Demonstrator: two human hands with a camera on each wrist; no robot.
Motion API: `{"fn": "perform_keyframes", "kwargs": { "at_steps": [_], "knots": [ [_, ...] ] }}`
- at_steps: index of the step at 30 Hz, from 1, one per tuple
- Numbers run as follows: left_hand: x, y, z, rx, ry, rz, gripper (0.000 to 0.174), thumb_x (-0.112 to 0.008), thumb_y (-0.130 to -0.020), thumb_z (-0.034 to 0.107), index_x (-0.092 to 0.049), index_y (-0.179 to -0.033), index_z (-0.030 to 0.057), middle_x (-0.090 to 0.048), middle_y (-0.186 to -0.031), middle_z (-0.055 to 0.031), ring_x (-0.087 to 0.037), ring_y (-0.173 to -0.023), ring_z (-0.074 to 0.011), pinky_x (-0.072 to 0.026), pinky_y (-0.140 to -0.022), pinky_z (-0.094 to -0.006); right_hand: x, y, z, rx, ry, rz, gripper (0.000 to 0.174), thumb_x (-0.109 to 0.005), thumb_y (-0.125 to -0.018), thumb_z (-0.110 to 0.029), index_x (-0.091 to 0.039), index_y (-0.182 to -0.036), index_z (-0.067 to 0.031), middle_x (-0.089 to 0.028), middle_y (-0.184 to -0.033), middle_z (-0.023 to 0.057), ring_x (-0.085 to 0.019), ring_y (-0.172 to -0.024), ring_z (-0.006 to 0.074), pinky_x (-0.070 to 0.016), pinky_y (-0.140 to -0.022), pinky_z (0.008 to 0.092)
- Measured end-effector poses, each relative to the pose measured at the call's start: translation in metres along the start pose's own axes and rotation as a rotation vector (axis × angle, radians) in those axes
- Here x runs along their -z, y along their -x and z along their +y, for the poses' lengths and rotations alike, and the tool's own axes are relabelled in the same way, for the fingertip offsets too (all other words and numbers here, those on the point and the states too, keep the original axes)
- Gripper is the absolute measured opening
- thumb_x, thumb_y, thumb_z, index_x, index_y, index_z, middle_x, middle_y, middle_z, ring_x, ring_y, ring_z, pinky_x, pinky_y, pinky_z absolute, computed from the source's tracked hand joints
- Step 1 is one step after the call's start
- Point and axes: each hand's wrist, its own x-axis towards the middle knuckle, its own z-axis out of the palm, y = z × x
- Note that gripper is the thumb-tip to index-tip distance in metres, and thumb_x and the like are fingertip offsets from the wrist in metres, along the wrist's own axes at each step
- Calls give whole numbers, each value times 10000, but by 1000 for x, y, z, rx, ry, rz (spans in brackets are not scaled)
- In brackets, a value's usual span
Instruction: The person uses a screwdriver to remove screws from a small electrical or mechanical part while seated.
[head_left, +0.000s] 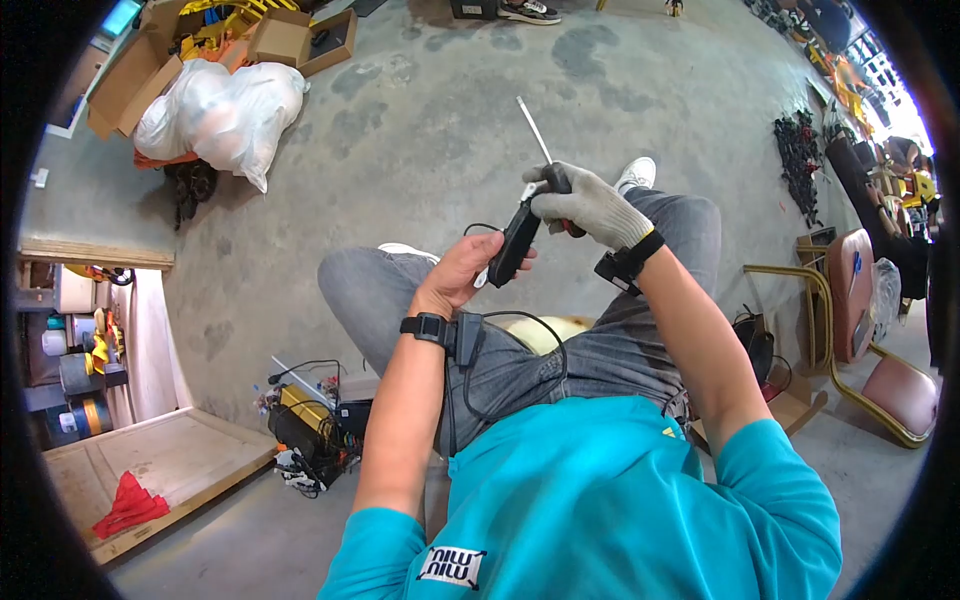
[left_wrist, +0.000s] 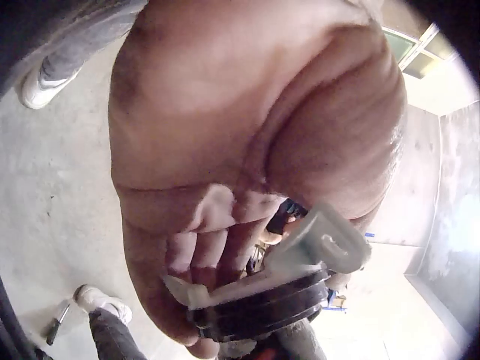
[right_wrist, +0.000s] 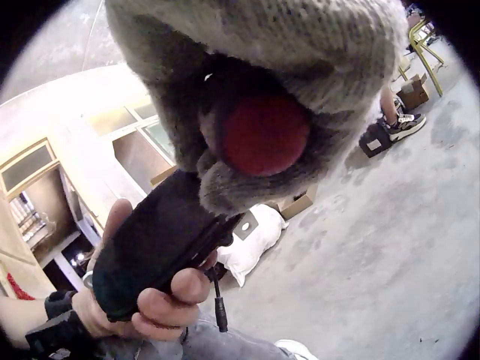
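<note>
My bare left hand point(head_left: 463, 268) grips a long black casing point(head_left: 515, 245), fingers and thumb wrapped round its lower part. Pale tabs point(left_wrist: 330, 240) stick out from the casing, and a short black lead with a plug point(right_wrist: 220, 311) hangs beside it. In a grey knitted glove, my right hand point(head_left: 600, 208) holds a screwdriver point(head_left: 533, 128), its shaft pointing up and away from me. The red handle end point(right_wrist: 266, 135) shows below the gloved fist in the right wrist view. Gloved fingertips are right at the casing's upper end, overlapping it.
A white plastic bag point(head_left: 230, 110) and open cardboard boxes point(head_left: 300, 40) lie on the concrete floor at far left. Tools and cables point(head_left: 310, 425) are heaped near my left side. To the right lies a tipped chair point(head_left: 850, 295). A red cloth point(head_left: 130, 505) rests on a wooden panel.
</note>
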Motion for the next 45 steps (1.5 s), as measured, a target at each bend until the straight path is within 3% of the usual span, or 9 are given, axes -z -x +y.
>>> {"fn": "perform_keyframes", "kwargs": {
  "at_steps": [7,14,26,32,37,38,40,44,45],
  "knots": [
    [23,1,-1,-238,279,298,503,-667,-987,362,-615,-1258,-58,-677,-1233,-182,-674,-1121,-257,-549,-987,-370,16,-34,58,-266,-169,225,201,-671,-861,-192,-526,-812,-61,-529,-643,25,-518,-536,127,-410,-463,292],
    [23,1,-2,-244,435,452,486,-718,-952,352,-638,-1194,-62,-691,-1179,-172,-676,-1101,-260,-557,-940,-354,10,-67,162,-551,-244,147,208,-674,-864,-159,-542,-731,-69,-465,-612,-4,-437,-492,127,-387,-460,298],
    [40,-8,-14,-113,578,462,599,-638,-1001,378,-473,-1431,-5,-610,-1329,-228,-624,-1210,-347,-557,-974,-416,2,-96,268,-762,77,155,329,-708,-725,-281,-678,-782,42,-625,-635,140,-605,-513,222,-488,-532,359],
    [29,-20,2,-79,414,508,609,-730,-935,395,-563,-1329,-38,-641,-1279,-184,-646,-1161,-294,-545,-964,-398,-1,-105,287,-752,170,100,369,-685,-783,-325,-714,-850,37,-646,-672,173,-658,-573,251,-517,-590,394],
    [29,-22,2,-62,457,534,738,-751,-917,394,-464,-1428,-54,-630,-1290,-173,-647,-1156,-269,-540,-974,-384,-8,-119,317,-758,284,51,427,-653,-790,-368,-725,-902,37,-689,-813,277,-709,-796,395,-534,-733,460],
    [29,-22,2,-54,472,533,773,-754,-914,396,-434,-1452,-57,-628,-1291,-171,-646,-1156,-261,-539,-973,-380,-7,-119,324,-765,281,46,427,-653,-790,-368,-725,-902,37,-689,-813,277,-709,-796,395,-534,-733,460],
    [30,-22,2,-47,478,531,770,-755,-914,394,-436,-1450,-56,-627,-1290,-168,-647,-1147,-257,-540,-969,-377,-2,-122,320,-777,257,4,379,-765,-777,-344,-718,-876,19,-596,-645,68,-568,-530,154,-447,-506,331],
    [31,-22,1,-49,470,523,756,-756,-916,387,-440,-1451,-45,-623,-1285,-157,-650,-1119,-246,-537,-964,-374,0,-123,310,-803,256,38,384,-775,-781,-358,-711,-845,15,-592,-633,68,-561,-522,154,-440,-503,331],
    [31,-24,1,-52,469,522,756,-756,-916,387,-440,-1451,-45,-623,-1285,-157,-650,-1119,-246,-537,-964,-374,2,-123,308,-803,293,1,386,-721,-756,-347,-720,-849,28,-640,-699,165,-636,-650,267,-488,-619,390]
  ]
}}
